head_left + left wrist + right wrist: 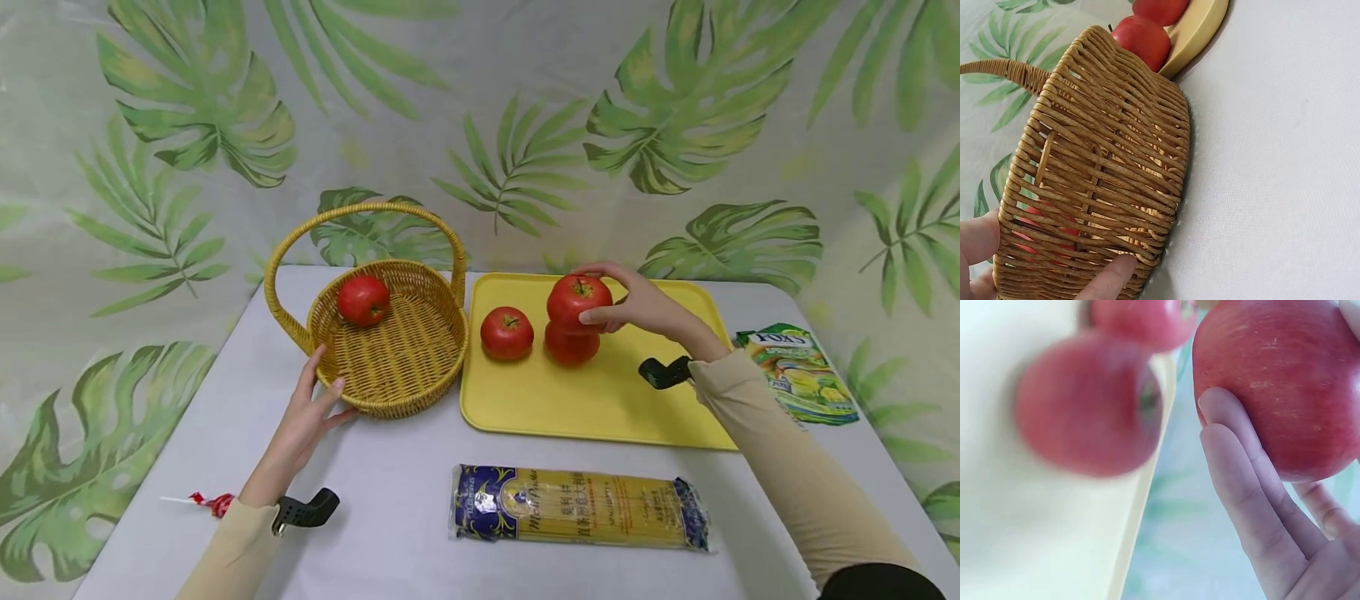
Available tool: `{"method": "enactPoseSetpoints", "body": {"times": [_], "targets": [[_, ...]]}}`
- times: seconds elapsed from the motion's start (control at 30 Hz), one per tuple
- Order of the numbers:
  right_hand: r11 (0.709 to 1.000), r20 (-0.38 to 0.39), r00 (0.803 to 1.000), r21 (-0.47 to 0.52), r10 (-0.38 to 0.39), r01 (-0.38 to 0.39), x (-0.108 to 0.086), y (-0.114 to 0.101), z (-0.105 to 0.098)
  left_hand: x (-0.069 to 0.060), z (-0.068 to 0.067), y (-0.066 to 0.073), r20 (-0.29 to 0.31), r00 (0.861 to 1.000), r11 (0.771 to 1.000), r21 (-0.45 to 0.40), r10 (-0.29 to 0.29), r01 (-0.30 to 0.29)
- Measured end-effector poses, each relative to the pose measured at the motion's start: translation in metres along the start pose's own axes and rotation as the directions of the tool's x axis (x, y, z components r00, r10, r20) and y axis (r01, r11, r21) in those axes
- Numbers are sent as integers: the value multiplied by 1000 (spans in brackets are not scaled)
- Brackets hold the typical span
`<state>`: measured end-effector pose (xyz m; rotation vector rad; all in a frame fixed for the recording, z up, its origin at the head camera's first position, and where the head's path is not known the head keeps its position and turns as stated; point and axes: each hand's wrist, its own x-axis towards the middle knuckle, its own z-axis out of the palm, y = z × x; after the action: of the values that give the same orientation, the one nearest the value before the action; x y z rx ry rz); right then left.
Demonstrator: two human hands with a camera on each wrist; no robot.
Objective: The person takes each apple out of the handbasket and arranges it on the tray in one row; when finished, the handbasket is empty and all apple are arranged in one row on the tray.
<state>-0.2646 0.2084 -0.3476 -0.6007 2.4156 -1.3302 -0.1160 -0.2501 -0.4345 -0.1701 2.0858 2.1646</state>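
My right hand (pixel 626 302) grips a red apple (pixel 576 300) between thumb and fingers. The apple is up off the yellow tray (pixel 525 408), and in the head view it partly covers a second apple (pixel 572 347). Left of that one, another apple (pixel 507 333) rests on the tray. My left hand (pixel 303 417) touches the near left side of a wicker basket (pixel 393 354), fingers spread and fairly straight at the rim and outer wall (pixel 1097 175). One apple (pixel 363 301) lies inside the basket, toward its back left. The basket's tall handle (pixel 360 208) stands upright.
A pack of spaghetti (pixel 581 508) lies in front of the tray. To the tray's right is a green FOX'S candy bag (pixel 798 375), partly behind my right sleeve. A red-wrapped lollipop (pixel 213 502) lies beside my left wrist. Leaf-patterned cloth (pixel 525 158) hangs behind the table.
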Motion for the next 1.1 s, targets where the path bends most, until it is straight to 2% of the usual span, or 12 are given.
{"method": "enactPoseSetpoints", "body": {"times": [0.23, 0.4, 0.6, 0.8, 0.93, 1.1], "targets": [[997, -68, 995, -19, 77, -79, -31, 24, -28, 2, -2, -3, -7, 1000, 1000, 17, -2, 2], [994, -74, 992, -40, 99, -102, -44, 49, -38, 2, -3, -3, -11, 1000, 1000, 28, -7, 7], [987, -80, 985, -40, 154, -158, -53, 80, -36, 2, -2, -2, -6, 1000, 1000, 19, -9, 9], [983, -76, 984, -73, 160, -166, -56, 97, -30, 1, -2, -2, -4, 1000, 1000, 16, -7, 7], [980, -65, 984, -99, 165, -171, -56, 100, -27, 1, -1, -2, -3, 1000, 1000, 22, -2, 2], [982, -35, 985, -76, 171, -173, -59, 97, -24, 1, -1, -2, -3, 1000, 1000, 25, -2, 2]]}}
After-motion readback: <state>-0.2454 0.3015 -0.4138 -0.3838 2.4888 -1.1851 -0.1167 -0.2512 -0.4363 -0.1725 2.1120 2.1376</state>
